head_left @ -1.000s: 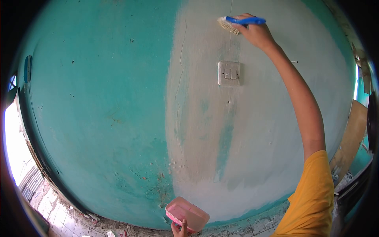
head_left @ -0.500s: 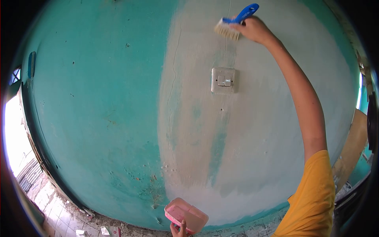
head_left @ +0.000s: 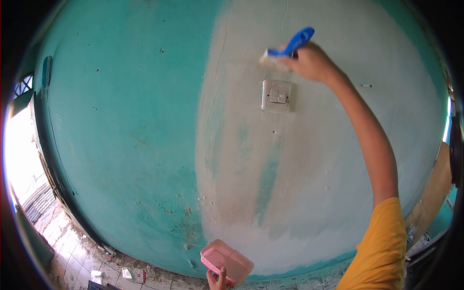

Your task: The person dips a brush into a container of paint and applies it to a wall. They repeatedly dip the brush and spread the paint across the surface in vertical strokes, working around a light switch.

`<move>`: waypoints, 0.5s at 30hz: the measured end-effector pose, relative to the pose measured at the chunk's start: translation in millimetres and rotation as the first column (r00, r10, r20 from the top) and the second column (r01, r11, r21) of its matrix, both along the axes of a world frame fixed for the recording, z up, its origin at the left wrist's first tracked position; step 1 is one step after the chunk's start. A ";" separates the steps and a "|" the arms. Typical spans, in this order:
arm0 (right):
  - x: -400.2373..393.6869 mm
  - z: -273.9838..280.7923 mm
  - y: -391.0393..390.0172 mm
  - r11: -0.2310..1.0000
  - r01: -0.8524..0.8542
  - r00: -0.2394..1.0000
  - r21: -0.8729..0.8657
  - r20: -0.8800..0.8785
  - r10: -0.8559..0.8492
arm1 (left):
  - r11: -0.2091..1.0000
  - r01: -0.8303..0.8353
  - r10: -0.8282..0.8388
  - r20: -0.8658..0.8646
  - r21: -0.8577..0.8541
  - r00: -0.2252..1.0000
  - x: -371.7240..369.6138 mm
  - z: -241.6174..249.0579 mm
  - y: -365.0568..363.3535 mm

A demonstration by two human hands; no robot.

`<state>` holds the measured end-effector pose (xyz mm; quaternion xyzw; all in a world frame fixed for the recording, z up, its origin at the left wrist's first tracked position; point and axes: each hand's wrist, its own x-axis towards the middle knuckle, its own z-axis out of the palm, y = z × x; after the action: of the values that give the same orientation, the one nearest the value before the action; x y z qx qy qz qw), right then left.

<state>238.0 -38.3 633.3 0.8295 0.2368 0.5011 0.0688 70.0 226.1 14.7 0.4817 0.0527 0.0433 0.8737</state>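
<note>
My right hand is closed round a paintbrush with a blue handle. Its pale bristles, blurred by motion, are at the wall just above a light switch. Low in the view, my left hand grips a pink plastic tub by its near side, thumb over the rim; pinkish-white paint shows inside. The wall is green on the left. A broad greyish-white painted area covers the right, with green streaks showing through below the switch.
A bright doorway opens at the far left. Scraps of white paper and debris lie on the tiled floor. A brown board leans at the right edge. A thin crack runs down the wall.
The paintbrush in my right hand has moved down the wall toward the light switch. My left hand still holds the tub in nearly the same place. The camera view has shifted slightly.
</note>
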 end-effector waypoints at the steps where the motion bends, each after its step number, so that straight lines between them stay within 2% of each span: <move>1: 10.0 20.3 -0.4 0.999 0.044 0.998 0.021 0.039 -0.045 | 1.000 0.000 0.001 -0.036 0.027 0.999 6.7 -15.8 1.5; 3: 12.6 38.3 11.0 0.993 -0.017 0.984 0.118 0.177 -0.004 | 0.999 0.002 0.002 -0.074 0.053 0.997 10.5 -23.0 3.4; 4: 17.8 35.0 14.4 0.993 -0.017 0.985 0.117 0.174 -0.003 | 0.999 -0.001 0.004 -0.099 0.032 0.995 9.3 -17.3 4.5; 6: 32.3 18.0 23.6 0.993 -0.055 0.830 -0.106 0.548 0.105 | 1.000 -0.007 0.008 -0.126 0.009 0.992 9.0 -18.4 6.8; 8: 37.5 -34.3 38.1 0.995 -0.050 0.918 -0.091 0.387 0.081 | 0.999 -0.035 0.033 -0.099 -0.016 0.995 12.6 -27.5 8.7; 10: 23.9 -95.6 56.3 0.943 0.068 0.932 -0.327 0.358 0.057 | 1.000 -0.023 0.023 -0.094 -0.001 0.995 9.2 -12.6 12.7; 13: 25.3 -157.0 67.9 0.915 -0.089 0.988 -0.393 0.082 0.132 | 1.000 0.018 -0.018 -0.084 0.001 0.996 7.8 -5.1 24.7; 14: 21.5 -163.2 71.6 0.924 -0.146 0.989 -0.353 -0.018 0.149 | 0.999 0.044 -0.044 -0.091 -0.012 0.995 9.9 -9.2 29.3; 15: 20.6 -156.3 73.4 0.924 -0.132 0.989 -0.359 0.019 0.149 | 0.999 0.045 -0.045 -0.055 -0.011 0.997 14.9 -16.2 33.5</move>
<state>258.6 35.2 477.0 0.7726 0.3807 0.4722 0.1873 84.9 259.6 -1.5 0.4794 0.0661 0.0100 0.8751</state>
